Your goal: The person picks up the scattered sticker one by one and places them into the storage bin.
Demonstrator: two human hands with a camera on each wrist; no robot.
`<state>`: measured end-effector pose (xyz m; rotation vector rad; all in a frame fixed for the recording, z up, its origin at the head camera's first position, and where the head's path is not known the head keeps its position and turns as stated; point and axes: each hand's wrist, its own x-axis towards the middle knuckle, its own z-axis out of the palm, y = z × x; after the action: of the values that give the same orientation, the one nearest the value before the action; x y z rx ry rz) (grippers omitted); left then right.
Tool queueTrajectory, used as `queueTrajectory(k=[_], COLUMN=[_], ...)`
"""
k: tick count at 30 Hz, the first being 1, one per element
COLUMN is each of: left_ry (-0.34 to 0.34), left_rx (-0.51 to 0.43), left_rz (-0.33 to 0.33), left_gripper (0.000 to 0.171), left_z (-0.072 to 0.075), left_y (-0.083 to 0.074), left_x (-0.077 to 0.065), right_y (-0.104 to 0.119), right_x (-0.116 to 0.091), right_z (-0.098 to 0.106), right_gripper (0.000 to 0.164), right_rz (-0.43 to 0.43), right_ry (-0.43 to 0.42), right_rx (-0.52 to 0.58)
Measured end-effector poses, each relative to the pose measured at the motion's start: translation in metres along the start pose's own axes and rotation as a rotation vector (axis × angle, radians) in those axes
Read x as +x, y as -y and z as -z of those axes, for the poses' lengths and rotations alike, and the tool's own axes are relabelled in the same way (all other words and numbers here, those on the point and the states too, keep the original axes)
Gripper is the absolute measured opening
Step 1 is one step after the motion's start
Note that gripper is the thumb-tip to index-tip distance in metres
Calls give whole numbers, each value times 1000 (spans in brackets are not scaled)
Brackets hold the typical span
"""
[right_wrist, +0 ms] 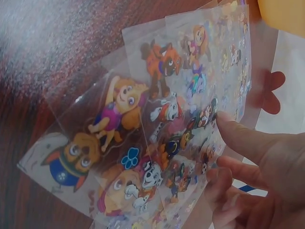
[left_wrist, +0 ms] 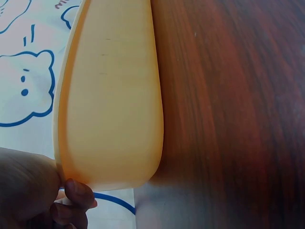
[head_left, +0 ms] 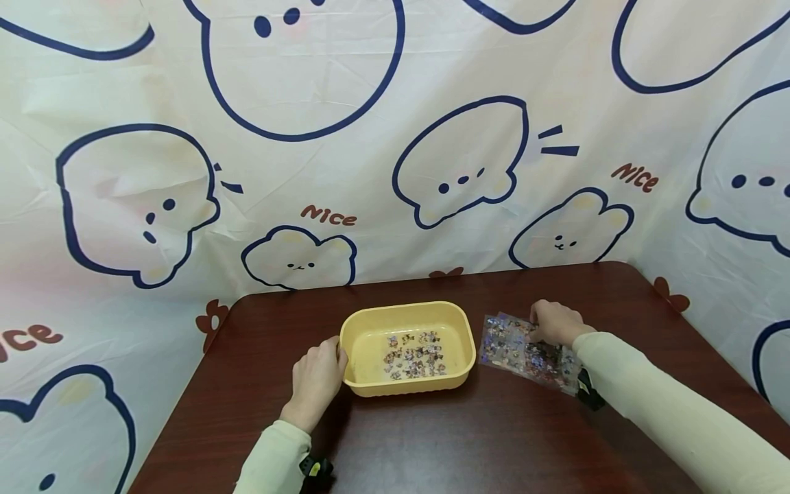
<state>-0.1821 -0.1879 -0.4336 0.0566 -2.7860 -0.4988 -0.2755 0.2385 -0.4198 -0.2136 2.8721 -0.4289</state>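
Yellow and shallow, an oblong tub [head_left: 401,388] with rounded corners stands mid-table on dark reddish-brown wood [head_left: 432,446]. On its floor, mostly toward the right, lie many small, colourful printed pieces [head_left: 415,357]. A person's left hand [head_left: 317,377] grips the tub's left end, thumb and curled fingers closed around the rim. Just right of the tub, clear sticker sheets [head_left: 512,350] overlap in a loose fan; up close they show cartoon puppies [right_wrist: 116,105], one in a blue cap. The person's right hand [head_left: 557,324] is at the far right edge of these sheets, thumb and bent fingertips against them; whether they are pinched, I cannot tell. Both arms wear pale sleeves [head_left: 666,398]. Behind the table hangs white cloth [head_left: 463,55] with blue-outlined cartoon animals and the word "Nice" in brown.
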Motion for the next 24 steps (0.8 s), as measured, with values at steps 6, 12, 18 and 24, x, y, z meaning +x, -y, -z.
queueTrajectory(k=[6, 12, 18, 24], left_ry=[2, 4, 2, 3], left_rx=[-1, -5, -7, -3], left_rz=[-2, 3, 5, 9], left_gripper=[22, 22, 22, 26], left_z=[0, 0, 0, 0], left_y=[0, 0, 0, -1], left_x=[0, 0, 0, 0], right_y=[-1, 0, 0, 1], right_x=[2, 1, 2, 1], right_z=[0, -1, -3, -3], right_gripper=[30, 26, 24, 23], right_rz=[-10, -7, -12, -23], right_ry=[-10, -23, -41, -47], right_rx=[-13, 4, 12, 16])
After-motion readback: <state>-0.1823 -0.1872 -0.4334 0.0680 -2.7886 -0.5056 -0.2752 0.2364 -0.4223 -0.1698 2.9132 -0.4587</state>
